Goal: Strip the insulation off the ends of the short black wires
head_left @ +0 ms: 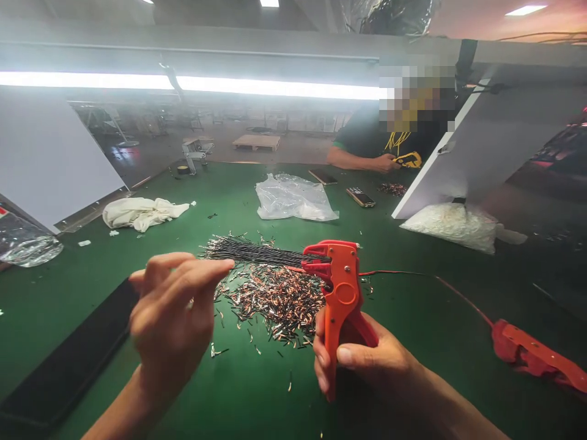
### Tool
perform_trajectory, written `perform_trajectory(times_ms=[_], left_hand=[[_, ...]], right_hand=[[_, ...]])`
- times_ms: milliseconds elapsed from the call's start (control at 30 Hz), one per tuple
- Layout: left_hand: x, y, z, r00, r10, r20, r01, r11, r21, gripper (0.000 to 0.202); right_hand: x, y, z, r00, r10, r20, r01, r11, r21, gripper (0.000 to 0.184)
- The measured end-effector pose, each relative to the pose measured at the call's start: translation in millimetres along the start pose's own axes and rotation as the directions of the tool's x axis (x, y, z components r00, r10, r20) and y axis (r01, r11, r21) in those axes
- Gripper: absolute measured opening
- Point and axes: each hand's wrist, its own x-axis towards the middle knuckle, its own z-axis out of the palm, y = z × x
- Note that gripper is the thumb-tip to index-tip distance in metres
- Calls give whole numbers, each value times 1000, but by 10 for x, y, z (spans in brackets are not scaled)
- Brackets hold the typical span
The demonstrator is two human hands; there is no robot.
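Observation:
My right hand (362, 351) is wrapped around the handles of an orange and red wire stripper (345, 287), which stands upright with its jaws facing left. Left of it, my left hand (177, 305) is raised, thumb and forefinger close together near a bundle of thin black wires (261, 252). Whatever is in that pinch cannot be told apart from the wires behind it. The bundle's far end passes behind the stripper's jaws. Beneath the bundle spreads a heap of short copper and black wire scraps (284, 302).
A second wire stripper (536, 354) lies at right, with a thin red cord (413, 273) running toward it. A clear plastic bag (293, 198), two phones (361, 197), a white cloth (142, 212) and a dark strip (68, 360) lie around. Opposite, a person's hand (385, 163) holds a yellow tool.

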Motion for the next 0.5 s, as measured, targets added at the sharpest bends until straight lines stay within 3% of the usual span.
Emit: perform_trajectory(times_ms=[33, 100, 167, 233, 333, 400, 500], left_hand=[[-28, 38, 1, 996, 83, -12, -82, 994, 78, 20], [-56, 101, 28, 997, 69, 26, -70, 997, 26, 19], [-35, 129, 70, 989, -110, 104, 125, 979, -160, 10], [20, 118, 102, 933, -297, 202, 350, 877, -330, 1], [83, 73, 107, 860, -418, 293, 510, 728, -458, 10], [76, 60, 91, 847, -418, 329, 528, 731, -431, 10], [3, 89, 76, 856, -356, 375, 476, 825, -305, 6]], right_hand=[[-1, -6, 1, 1000, 1, 1, -1, 1000, -3, 31], [-5, -23, 3, 1000, 1, 2, -1, 1000, -5, 31], [-9, -42, 3, 1000, 2, -3, -2, 1000, -14, 31], [-12, -57, -1, 1000, 13, -14, -13, 1000, -16, 31], [-14, -62, -13, 1000, 29, 3, -29, 1000, -1, 31], [-19, -52, -19, 999, 35, 12, -35, 999, -7, 33], [-32, -27, -21, 998, 55, -16, -54, 999, 4, 34]])
